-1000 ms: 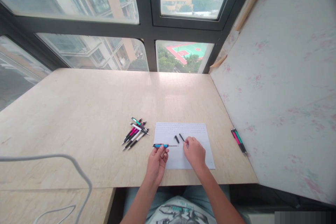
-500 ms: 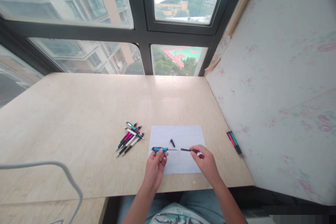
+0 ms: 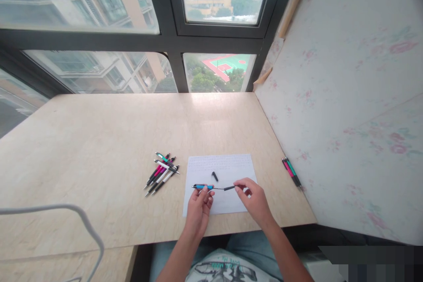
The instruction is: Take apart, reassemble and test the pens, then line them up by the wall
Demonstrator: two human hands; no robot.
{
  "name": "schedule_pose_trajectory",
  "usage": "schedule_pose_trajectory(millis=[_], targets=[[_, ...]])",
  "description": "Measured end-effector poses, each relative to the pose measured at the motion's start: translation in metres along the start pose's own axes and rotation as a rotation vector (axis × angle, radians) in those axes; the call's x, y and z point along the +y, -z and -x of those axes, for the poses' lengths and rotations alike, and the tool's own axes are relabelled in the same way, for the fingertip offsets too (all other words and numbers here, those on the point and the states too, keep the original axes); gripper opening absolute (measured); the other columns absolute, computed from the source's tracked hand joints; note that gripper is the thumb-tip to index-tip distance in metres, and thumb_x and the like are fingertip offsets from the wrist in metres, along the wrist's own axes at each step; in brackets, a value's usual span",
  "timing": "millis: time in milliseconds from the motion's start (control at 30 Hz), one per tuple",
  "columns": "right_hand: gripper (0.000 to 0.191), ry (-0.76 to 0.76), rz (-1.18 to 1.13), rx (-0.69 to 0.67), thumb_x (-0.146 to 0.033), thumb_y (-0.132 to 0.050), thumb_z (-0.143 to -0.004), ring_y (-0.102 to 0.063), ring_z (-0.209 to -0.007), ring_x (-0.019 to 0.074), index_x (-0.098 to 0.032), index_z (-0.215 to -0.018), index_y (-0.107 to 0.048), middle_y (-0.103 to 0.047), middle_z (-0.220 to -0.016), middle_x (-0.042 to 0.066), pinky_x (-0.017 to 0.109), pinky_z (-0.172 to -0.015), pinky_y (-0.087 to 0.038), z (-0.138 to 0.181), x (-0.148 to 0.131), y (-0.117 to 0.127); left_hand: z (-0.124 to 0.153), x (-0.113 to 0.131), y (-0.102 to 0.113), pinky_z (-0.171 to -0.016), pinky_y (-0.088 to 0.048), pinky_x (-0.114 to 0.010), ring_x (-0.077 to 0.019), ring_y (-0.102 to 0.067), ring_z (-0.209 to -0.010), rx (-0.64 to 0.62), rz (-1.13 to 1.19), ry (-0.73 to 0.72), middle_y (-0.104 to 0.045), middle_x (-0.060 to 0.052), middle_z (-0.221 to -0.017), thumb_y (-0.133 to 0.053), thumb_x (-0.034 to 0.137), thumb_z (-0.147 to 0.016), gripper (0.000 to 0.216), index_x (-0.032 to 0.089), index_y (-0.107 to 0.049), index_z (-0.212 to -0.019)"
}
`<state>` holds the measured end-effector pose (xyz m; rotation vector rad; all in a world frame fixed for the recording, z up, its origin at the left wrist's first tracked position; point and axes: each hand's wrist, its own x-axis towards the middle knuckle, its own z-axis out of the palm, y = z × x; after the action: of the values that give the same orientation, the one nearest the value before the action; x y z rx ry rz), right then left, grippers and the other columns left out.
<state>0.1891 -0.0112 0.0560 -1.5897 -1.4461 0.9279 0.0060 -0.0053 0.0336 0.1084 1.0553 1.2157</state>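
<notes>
Between its thumb and fingers, my left hand holds a blue pen barrel with a thin refill sticking out to the right. My right hand pinches a black grip sleeve by its right end. The sleeve's left end is at the refill's tip; whether the tip is inside it is too small to tell. Both parts are held over a sheet of paper with lines of writing at its top. A small black piece lies on the sheet behind the hands.
A pile of several pens lies left of the paper. Two pens, pink and green, rest at the right by the wall. A grey cable curves over the table at the lower left. Windows stand behind.
My right hand has brought the black grip sleeve left, closing the gap to the refill's tip. The sleeve now tilts slightly. The camera view has shifted a little.
</notes>
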Motion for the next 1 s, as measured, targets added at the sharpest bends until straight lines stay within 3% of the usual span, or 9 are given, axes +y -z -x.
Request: schedule_pose_trajectory(millis=[400,533,800,1000], targets=[[0.026,-0.04,-0.05,-0.021,-0.038,-0.054,-0.088,-0.062,-0.07,0.0178,-0.018,-0.077,-0.067,-0.068,-0.075,0.004,0.026,-0.058,-0.047,0.007,0.0,-0.02,0.008,-0.006,-0.004,-0.06,-0.052,-0.016,-0.0101,-0.065,-0.071,-0.122,-0.108,0.028,-0.07,-0.007,-0.091,-0.081,0.024,-0.07,0.027,0.013,-0.065,-0.09],[0.027,-0.032,-0.063,-0.034,-0.04,-0.054,-0.088,-0.063,-0.074,0.0184,-0.018,-0.08,-0.067,-0.069,-0.079,0.005,0.026,-0.06,-0.048,0.006,0.002,-0.018,0.008,-0.006,-0.002,-0.062,-0.052,-0.017,-0.0108,-0.065,-0.073,-0.118,-0.115,0.048,-0.07,-0.007,-0.092,-0.081,0.024,-0.07,0.029,0.014,-0.065,-0.092],[0.027,0.016,0.036,0.01,-0.036,-0.054,-0.089,-0.057,-0.061,0.0147,-0.019,-0.071,-0.065,-0.064,-0.068,0.002,0.025,-0.057,-0.044,0.006,0.002,-0.02,0.01,-0.004,-0.005,-0.061,-0.052,-0.016,-0.0102,-0.066,-0.071,-0.118,-0.127,0.017,-0.072,-0.007,-0.09,-0.082,0.023,-0.069,0.029,0.013,-0.065,-0.09],[0.023,0.065,0.005,0.011,-0.036,-0.055,-0.089,-0.06,-0.068,0.0161,-0.02,-0.08,-0.069,-0.068,-0.077,0.004,0.026,-0.058,-0.047,0.006,0.0,-0.019,0.008,-0.002,-0.004,-0.06,-0.053,-0.017,-0.0109,-0.066,-0.071,-0.108,-0.103,0.015,-0.072,-0.008,-0.094,-0.083,0.022,-0.067,0.03,0.013,-0.065,-0.089]])
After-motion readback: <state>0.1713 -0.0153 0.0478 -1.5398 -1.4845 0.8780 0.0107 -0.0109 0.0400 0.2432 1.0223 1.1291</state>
